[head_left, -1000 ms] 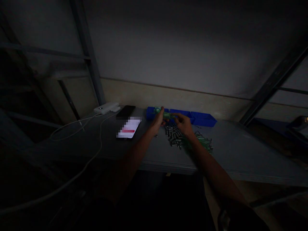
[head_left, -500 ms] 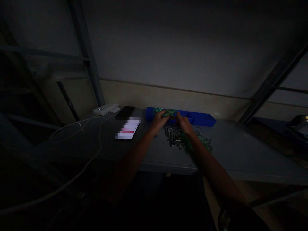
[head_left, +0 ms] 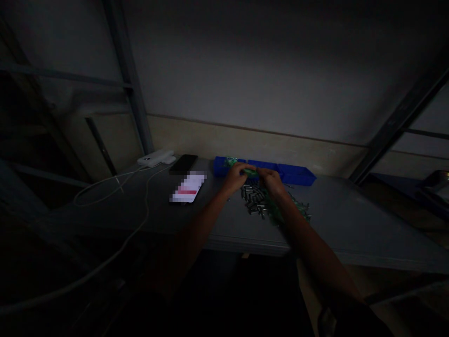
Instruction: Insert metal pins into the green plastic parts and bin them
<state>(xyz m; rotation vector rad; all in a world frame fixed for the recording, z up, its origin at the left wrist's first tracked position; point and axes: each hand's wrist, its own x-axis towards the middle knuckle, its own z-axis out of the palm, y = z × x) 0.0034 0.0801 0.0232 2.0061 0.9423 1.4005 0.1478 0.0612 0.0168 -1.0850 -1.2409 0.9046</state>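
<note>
The scene is very dark. My left hand [head_left: 234, 176] and my right hand [head_left: 271, 181] meet above a grey table [head_left: 351, 224], both closed on a small green piece [head_left: 251, 172] held between them. Under the hands lies a heap of small grey metal cylinders [head_left: 253, 202]. A pile of green pieces [head_left: 296, 209] lies beside it, partly hidden by my right forearm. Just behind the hands stands a row of blue bins [head_left: 296, 174], with more green pieces in the left bin [head_left: 220, 164].
A lit phone [head_left: 188, 186] lies left of my hands, with a dark phone [head_left: 183, 163] behind it. A white power bank [head_left: 155, 158] sits at the back left, its white cable [head_left: 105, 185] looping across the table and off the front edge. Metal shelf posts stand on both sides.
My hands have closed together on the green piece and dropped slightly nearer the cylinder heap. The left fingers, stretched a second ago, are now curled.
</note>
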